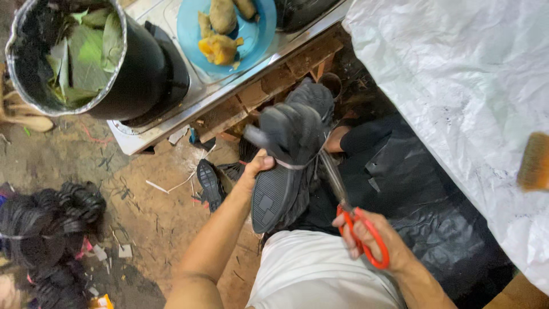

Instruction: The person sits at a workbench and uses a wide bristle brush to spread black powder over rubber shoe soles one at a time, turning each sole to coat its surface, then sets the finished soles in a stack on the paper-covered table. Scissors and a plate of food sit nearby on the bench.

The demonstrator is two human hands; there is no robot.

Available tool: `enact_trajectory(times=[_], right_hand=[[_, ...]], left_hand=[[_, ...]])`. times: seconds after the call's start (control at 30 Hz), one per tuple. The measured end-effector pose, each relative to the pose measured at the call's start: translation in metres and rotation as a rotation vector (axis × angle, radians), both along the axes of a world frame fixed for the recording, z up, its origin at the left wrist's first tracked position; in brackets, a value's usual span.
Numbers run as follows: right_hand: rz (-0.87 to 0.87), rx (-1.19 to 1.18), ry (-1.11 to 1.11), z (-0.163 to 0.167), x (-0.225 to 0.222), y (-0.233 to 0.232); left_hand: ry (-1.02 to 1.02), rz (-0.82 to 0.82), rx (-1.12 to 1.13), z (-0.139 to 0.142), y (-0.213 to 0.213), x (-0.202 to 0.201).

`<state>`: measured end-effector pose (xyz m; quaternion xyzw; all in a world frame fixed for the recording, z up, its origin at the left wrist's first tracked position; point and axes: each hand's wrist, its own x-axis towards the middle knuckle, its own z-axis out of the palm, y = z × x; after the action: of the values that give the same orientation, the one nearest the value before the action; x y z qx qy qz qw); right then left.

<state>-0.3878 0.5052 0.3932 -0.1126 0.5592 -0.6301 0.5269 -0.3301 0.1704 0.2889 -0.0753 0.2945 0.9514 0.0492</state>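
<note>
My left hand (pixel 258 166) grips a bundle of black shoe soles (pixel 286 166) tied with a pale string, held upright over my lap. My right hand (pixel 374 234) holds red-handled scissors (pixel 350 212); their blades reach up to the string on the bundle's right side. I wear light shorts (pixel 320 274). A single black sole (pixel 209 183) lies on the ground just left of my left forearm.
A black pot of green leaves (pixel 86 51) and a blue plate with yellow food pieces (pixel 229 34) rest on a metal stove top (pixel 189 109). A heap of black soles (pixel 46 229) lies at the left. A white sack (pixel 457 86) and black plastic sheet (pixel 429 194) fill the right.
</note>
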Motion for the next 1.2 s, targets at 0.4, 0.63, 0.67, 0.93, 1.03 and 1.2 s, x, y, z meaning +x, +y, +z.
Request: enact_trajectory(times=[0.4, 0.63, 0.67, 0.93, 1.03, 1.2], right_hand=[[-0.133, -0.059, -0.213, 0.008, 0.022, -0.008], [-0.089, 0.22, -0.066, 0.0, 0.02, 0.01], [-0.115, 0.218, -0.038, -0.002, 0.019, 0.015], [-0.317, 0.162, -0.039, -0.021, 0.017, 0.042], [-0.352, 0.182, -0.044, -0.023, 0.016, 0.044], [-0.322, 0.288, 0.025, -0.023, 0.005, 0.032]], left_hand=[[-0.03, 0.013, 0.479, 0.028, 0.046, -0.014], [-0.137, 0.046, -0.127, 0.047, 0.018, -0.017], [-0.169, 0.044, -0.319, 0.044, 0.01, -0.016], [-0.65, -0.285, -1.322, -0.042, -0.01, 0.007], [-0.835, -0.131, -1.428, -0.089, 0.009, 0.027], [-1.322, 0.378, -1.273, -0.141, 0.045, 0.027]])
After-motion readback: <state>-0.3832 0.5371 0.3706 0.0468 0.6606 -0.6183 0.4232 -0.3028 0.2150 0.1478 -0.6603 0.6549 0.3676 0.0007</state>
